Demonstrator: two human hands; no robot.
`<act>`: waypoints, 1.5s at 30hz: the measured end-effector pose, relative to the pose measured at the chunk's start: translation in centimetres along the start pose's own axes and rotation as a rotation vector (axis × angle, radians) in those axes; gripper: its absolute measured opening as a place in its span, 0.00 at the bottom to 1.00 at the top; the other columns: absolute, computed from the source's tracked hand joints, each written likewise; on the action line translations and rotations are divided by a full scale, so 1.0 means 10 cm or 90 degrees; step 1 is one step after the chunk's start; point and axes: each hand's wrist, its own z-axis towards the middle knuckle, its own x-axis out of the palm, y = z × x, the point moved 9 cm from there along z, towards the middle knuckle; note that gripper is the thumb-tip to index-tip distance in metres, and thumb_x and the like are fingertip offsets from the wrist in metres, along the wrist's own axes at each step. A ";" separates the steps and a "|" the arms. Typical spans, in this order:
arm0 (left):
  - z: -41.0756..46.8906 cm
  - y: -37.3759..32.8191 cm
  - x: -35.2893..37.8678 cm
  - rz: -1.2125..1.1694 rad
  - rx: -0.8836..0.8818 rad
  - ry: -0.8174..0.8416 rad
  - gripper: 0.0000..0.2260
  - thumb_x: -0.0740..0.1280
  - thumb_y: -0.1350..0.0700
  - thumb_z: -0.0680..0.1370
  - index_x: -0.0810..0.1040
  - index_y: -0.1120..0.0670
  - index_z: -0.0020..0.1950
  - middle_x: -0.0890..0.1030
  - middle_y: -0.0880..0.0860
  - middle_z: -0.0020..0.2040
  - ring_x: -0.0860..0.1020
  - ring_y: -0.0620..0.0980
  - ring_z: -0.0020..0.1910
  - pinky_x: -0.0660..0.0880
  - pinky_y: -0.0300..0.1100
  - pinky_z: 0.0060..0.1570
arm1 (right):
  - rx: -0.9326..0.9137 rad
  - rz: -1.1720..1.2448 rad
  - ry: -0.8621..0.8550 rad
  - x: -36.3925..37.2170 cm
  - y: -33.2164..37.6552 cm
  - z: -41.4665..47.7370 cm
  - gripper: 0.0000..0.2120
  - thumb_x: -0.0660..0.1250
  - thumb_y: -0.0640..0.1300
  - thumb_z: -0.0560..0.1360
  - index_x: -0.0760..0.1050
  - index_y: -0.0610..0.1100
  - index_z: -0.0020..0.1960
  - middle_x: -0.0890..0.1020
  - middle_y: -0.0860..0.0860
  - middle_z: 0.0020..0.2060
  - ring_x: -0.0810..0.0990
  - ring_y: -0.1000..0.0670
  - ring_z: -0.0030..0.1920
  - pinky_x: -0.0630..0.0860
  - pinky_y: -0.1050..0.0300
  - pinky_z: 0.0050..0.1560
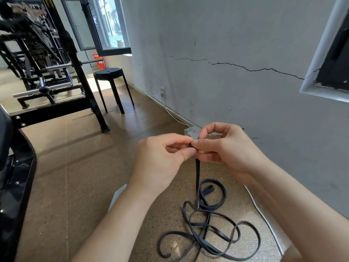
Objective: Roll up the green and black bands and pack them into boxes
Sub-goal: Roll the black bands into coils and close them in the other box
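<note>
Above a speckled brown floor (85, 176), the left hand (162, 159) and the right hand (224, 148) meet at chest height. Both pinch the top end of a black band (197, 174) between thumb and curled fingers, with the fingertips of the two hands touching. From that pinch the band hangs straight down and spreads into loose, tangled loops on the floor between the forearms.

A small grey box (190, 132) sits on the floor against the foot of the wall, partly hidden behind the hands. A flat white object (118, 195) lies on the floor, mostly covered by the left forearm, and what it is cannot be told. A white cable (264, 216) runs along the floor beside the wall, passing just right of the band's loops.

The grey wall (226, 35) on the right carries a long dark crack (245, 68) that reaches a white-framed opening (321, 53) at the far right. Further back stands a black stool (108, 72), and beside it a black metal exercise frame (83, 78) with chrome bars. A red fire extinguisher (100, 63) stands below an open window (111, 25), where daylight falls on the floor.
</note>
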 end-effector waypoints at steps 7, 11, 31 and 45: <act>-0.02 -0.04 0.02 0.038 0.025 0.004 0.10 0.77 0.57 0.68 0.84 0.43 0.44 0.84 0.38 0.37 0.81 0.35 0.37 0.78 0.33 0.42 | 0.015 0.025 0.039 0.00 -0.07 0.00 0.06 0.72 0.38 0.72 0.82 0.34 0.43 0.83 0.42 0.35 0.81 0.50 0.33 0.80 0.62 0.36; 0.01 -0.03 -0.04 0.053 0.041 0.007 0.08 0.73 0.57 0.72 0.83 0.42 0.44 0.83 0.40 0.34 0.82 0.38 0.36 0.78 0.35 0.41 | -0.010 0.005 0.080 0.07 -0.04 -0.03 0.04 0.69 0.33 0.74 0.82 0.37 0.43 0.85 0.42 0.36 0.82 0.50 0.36 0.81 0.61 0.39; -0.01 -0.11 0.01 0.006 0.054 0.248 0.11 0.72 0.65 0.72 0.85 0.49 0.46 0.76 0.43 0.45 0.77 0.41 0.46 0.75 0.33 0.49 | 0.001 -0.027 0.249 0.25 -0.10 -0.04 0.15 0.74 0.37 0.63 0.83 0.38 0.49 0.83 0.46 0.35 0.77 0.56 0.30 0.65 0.67 0.29; -0.08 -0.16 0.09 0.290 0.170 0.271 0.13 0.68 0.66 0.74 0.83 0.48 0.47 0.78 0.44 0.41 0.76 0.41 0.42 0.73 0.38 0.43 | 0.085 -0.030 0.302 0.37 -0.23 -0.11 0.12 0.72 0.39 0.70 0.79 0.39 0.52 0.84 0.41 0.42 0.84 0.48 0.42 0.80 0.63 0.36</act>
